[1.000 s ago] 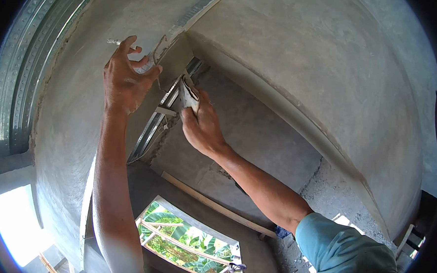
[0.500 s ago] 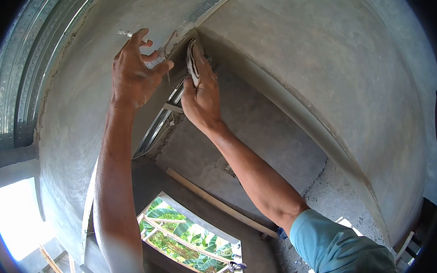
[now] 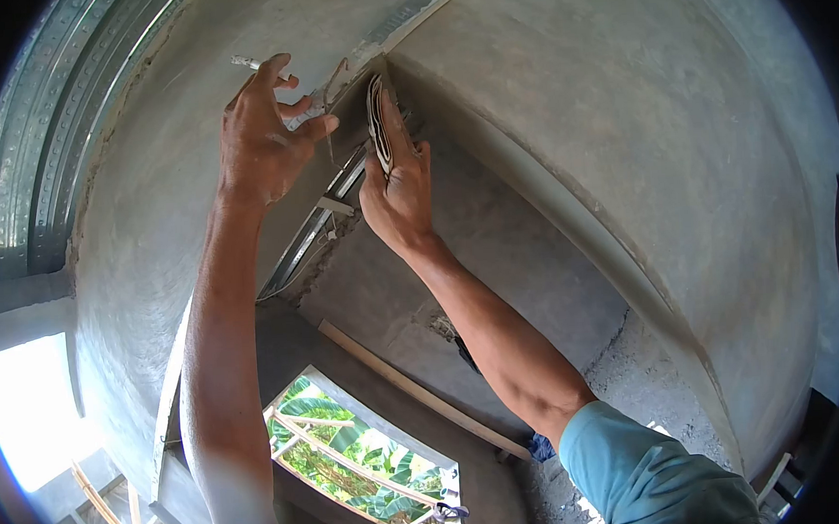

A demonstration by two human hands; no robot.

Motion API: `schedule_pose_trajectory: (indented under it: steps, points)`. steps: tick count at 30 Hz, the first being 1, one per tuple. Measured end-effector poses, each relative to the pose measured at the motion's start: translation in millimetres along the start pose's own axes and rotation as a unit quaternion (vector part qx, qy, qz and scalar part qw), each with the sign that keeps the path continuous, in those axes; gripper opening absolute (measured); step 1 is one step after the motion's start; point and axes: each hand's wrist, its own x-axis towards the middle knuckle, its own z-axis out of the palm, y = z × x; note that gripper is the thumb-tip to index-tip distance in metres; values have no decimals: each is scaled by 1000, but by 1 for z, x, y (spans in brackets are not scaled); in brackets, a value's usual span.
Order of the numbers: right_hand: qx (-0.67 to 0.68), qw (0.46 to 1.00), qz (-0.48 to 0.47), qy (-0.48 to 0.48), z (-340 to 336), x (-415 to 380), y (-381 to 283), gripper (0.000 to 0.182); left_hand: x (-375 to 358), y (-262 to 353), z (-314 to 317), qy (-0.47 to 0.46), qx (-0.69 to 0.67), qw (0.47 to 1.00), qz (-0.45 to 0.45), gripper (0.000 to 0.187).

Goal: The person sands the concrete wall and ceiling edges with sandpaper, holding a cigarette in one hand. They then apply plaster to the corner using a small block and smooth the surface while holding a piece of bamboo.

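Note:
My left hand point(image 3: 263, 142) is raised against the grey plastered surface point(image 3: 150, 191), with a cigarette point(image 3: 245, 61) between its fingers and a small plaster-covered tool point(image 3: 309, 111) pinched at the corner edge. My right hand point(image 3: 398, 182) presses a flat plaster-smeared trowel point(image 3: 376, 122) edge-on into the inner corner where two plastered faces meet. Both arms reach upward; a light blue sleeve point(image 3: 653, 468) covers my right upper arm.
Corrugated metal roofing point(image 3: 43, 139) runs along the upper left. Metal framing point(image 3: 309, 235) shows below the corner. A wooden batten point(image 3: 417, 390) lies along the lower wall, above a window opening point(image 3: 363, 455) with green leaves outside. A bright opening point(image 3: 24, 406) is at left.
My right hand has risen with the trowel from beside the metal framing into the corner. My left hand has shifted slightly right and up along the edge.

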Motion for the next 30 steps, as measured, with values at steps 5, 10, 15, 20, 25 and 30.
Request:
schedule_pose_trajectory:
  steps: [5,10,15,20,25,30]
  points:
    - [22,998,21,-56,3,-14,-1,72,1,0,-1,-6,7,1000,-3,81]
    - [-10,997,-31,-65,-26,-15,10,72,1,2,0,3,-19,1000,-17,81]
    - [4,1000,16,-13,10,-1,-3,75,0,0,1,6,-20,1000,-13,81]
    - [12,993,-17,-120,-12,-20,10,76,1,-1,0,0,-2,1000,-3,81]
    - [27,997,11,-69,-22,-24,33,79,0,2,0,2,-6,1000,-9,81]
    - [29,999,-2,-31,14,-19,30,74,0,-1,1,0,17,1000,-3,80]
